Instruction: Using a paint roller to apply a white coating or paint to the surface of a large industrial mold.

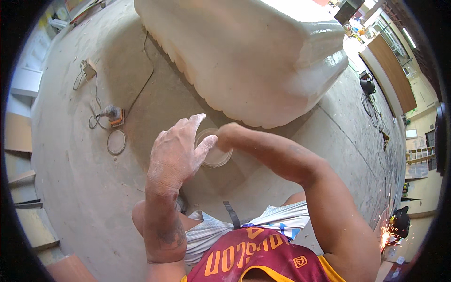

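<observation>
My left hand (174, 148), coated in pale dust, is held over the floor with thumb and fingers apart and nothing in it. Beside it my right hand (228, 136) reaches in above a round, pale-rimmed tub (219, 164) on the floor. Its fingers are blurred and turned away, so I cannot see whether they hold anything. Part of the tub is hidden behind both hands. Just ahead stands a large, smooth, off-white moulded form (253, 61) with a ragged lower edge.
A corded power tool (112, 114) lies on the floor to the left, near a round lid (116, 142) and a small box (88, 69) with a cable. At the lower right sparks (386, 236) fly beside a person in a dark helmet (400, 221). A wood-faced panel (390, 70) stands far right.
</observation>
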### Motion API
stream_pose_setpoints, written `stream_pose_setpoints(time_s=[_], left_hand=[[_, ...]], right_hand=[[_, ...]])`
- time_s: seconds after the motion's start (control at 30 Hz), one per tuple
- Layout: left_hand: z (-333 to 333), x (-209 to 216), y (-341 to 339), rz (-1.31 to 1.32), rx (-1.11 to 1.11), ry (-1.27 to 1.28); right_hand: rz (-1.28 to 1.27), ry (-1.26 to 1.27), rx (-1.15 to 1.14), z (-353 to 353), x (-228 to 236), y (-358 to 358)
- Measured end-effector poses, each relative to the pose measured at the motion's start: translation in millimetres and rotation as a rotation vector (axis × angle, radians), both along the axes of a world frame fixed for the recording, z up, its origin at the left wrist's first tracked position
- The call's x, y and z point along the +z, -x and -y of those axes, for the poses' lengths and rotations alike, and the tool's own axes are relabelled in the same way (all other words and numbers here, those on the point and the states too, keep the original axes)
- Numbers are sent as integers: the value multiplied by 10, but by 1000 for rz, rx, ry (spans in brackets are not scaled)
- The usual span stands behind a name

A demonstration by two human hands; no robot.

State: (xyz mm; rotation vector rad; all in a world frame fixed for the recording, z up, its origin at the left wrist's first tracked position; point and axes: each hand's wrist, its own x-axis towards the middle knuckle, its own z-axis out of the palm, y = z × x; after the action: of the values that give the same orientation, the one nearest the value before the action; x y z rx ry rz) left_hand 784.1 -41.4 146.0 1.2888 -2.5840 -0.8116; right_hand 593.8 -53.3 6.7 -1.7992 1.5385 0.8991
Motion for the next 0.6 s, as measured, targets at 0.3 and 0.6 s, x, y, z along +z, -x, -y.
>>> stream_pose_setpoints(time_s=[0.3, 0.6], left_hand=[[-49, 12, 97, 19, -43, -18], [-86, 21, 100, 24, -28, -8]], right_hand=[[15, 68, -12, 129, 63, 86], [-100, -59, 51, 289, 271, -9]])
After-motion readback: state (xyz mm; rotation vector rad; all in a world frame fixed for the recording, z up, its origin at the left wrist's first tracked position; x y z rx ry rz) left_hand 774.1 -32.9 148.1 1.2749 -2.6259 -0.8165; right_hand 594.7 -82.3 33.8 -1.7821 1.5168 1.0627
